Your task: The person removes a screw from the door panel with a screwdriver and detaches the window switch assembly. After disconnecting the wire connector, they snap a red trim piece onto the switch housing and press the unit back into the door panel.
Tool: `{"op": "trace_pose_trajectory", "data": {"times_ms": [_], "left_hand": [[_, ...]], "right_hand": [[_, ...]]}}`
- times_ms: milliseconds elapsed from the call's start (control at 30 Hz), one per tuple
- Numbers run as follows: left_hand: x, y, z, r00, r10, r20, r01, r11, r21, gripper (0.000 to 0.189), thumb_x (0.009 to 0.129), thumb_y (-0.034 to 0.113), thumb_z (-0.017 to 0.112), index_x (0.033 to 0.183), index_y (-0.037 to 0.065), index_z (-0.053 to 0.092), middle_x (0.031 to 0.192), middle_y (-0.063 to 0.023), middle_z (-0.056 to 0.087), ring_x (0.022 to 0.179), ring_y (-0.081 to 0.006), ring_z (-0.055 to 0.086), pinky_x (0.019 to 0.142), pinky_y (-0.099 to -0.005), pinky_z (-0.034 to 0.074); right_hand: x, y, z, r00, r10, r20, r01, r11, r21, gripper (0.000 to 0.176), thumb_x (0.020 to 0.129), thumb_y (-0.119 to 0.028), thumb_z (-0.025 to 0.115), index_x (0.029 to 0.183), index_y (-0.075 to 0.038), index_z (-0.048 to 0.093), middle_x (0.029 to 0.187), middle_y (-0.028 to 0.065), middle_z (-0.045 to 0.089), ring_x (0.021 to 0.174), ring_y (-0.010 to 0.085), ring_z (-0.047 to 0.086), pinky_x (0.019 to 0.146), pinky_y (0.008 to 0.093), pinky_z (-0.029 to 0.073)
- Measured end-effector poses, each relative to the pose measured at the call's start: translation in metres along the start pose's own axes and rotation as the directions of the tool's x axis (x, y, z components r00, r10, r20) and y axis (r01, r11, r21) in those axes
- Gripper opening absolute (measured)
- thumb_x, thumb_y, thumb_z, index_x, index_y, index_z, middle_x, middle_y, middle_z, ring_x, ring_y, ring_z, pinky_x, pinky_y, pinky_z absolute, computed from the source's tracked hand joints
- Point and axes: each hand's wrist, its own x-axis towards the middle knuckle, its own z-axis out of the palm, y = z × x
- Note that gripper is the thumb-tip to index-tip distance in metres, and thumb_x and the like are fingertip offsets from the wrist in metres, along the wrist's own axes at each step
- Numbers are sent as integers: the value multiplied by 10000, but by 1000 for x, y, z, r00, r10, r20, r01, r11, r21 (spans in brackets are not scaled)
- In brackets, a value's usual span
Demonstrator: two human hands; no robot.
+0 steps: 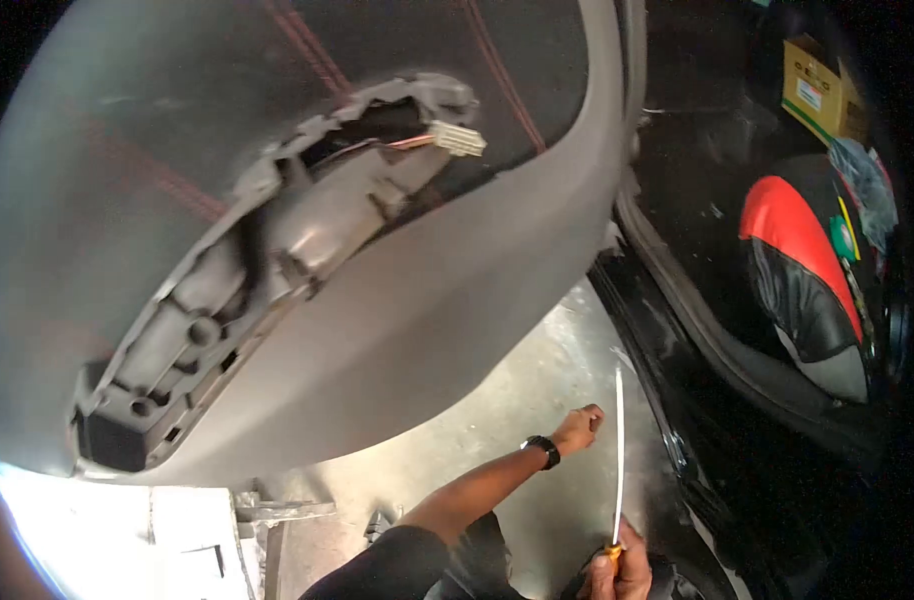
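Note:
A long screwdriver (619,455) with an orange handle points upward from my right hand (622,572), whose fingers wrap round the handle near the bottom edge. My left hand (579,430), with a black watch on the wrist, is closed above the floor, left of the screwdriver's shaft. Anything in its fingers is too small to make out. Above both hands is a grey and black door panel (427,320) with red stitching. A white connector (457,139) on wires sticks out of the panel's long recess (317,220).
The black door sill (667,400) of a car runs along the right. Beyond it are a red and black cover (797,240), a cardboard box (819,90) and a plastic bag (865,190). A metal frame (282,510) stands at the lower left on the concrete floor (347,480).

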Motion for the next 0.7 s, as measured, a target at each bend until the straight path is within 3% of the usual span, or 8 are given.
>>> {"op": "trace_pose_trajectory", "data": {"times_ms": [133, 167, 267, 300, 400, 433, 567, 700], "left_hand": [[-46, 32, -56, 998, -32, 63, 53, 926, -374, 242, 977, 143, 674, 1171, 7, 626, 925, -44, 647, 804, -133, 657, 746, -305, 592], [-59, 31, -66, 999, -33, 31, 43, 899, -436, 220, 1015, 174, 637, 1168, 15, 630, 971, -38, 648, 858, -125, 663, 758, -314, 595], [-126, 95, -101, 987, 26, -161, -108, 845, -524, 224, 1008, 189, 648, 1170, 34, 639, 995, -31, 654, 892, -126, 668, 772, -325, 595], [-146, 121, -108, 975, 7, -223, -132, 824, -552, 232, 1010, 212, 646, 1171, 46, 644, 1004, -23, 655, 901, -125, 667, 772, -321, 591], [-178, 190, -126, 905, 12, -426, -264, 801, -538, 220, 1031, 203, 602, 1202, 70, 645, 1045, -15, 664, 925, -116, 656, 776, -285, 588], [-182, 206, -131, 899, 93, -429, -349, 743, -571, 226, 1037, 202, 592, 1209, 63, 641, 1047, -15, 669, 924, -112, 659, 768, -279, 589], [-189, 267, -131, 850, 207, -484, -496, 622, -606, 225, 1048, 214, 566, 1220, 75, 609, 1045, -15, 671, 929, -130, 661, 772, -292, 580], [-192, 296, -126, 845, 293, -447, -535, 471, -701, 231, 1044, 209, 567, 1239, 85, 587, 1060, -38, 675, 956, -153, 675, 810, -279, 589]], "right_hand": [[17, 41, 6, 979, -199, 40, 202, 974, -102, 268, 1003, -109, 605, 1239, 12, 566, 844, 36, 560, 680, 132, 519, 637, 256, 459], [21, 39, 1, 995, -64, 82, 66, 998, -21, 322, 981, -87, 623, 1279, 13, 555, 840, 37, 565, 643, 133, 537, 602, 279, 473], [36, 10, -15, 987, -14, 158, -24, 971, 239, 400, 964, -82, 635, 1341, 10, 536, 832, 35, 574, 605, 129, 548, 565, 298, 483], [36, 2, -24, 967, 18, 253, -66, 982, 180, 476, 959, -112, 644, 1402, 0, 509, 862, 78, 607, 664, 168, 596, 630, 324, 520], [35, 7, -35, 917, -259, 303, 282, 959, -34, 499, 962, -162, 648, 1418, -16, 504, 937, 150, 658, 797, 279, 669, 746, 384, 549], [29, -10, -44, 945, -169, 280, 201, 975, -90, 485, 955, -173, 647, 1403, -31, 525, 1045, 211, 677, 955, 386, 674, 856, 437, 537], [20, 1, -70, 942, -202, 269, 233, 968, -88, 467, 952, -150, 651, 1390, -30, 545, 1168, 239, 671, 1032, 402, 676, 886, 449, 543], [24, -3, -81, 862, -392, 322, 429, 902, -49, 444, 967, -128, 638, 1393, -28, 559, 1161, 225, 683, 1022, 365, 699, 845, 416, 568]]}}
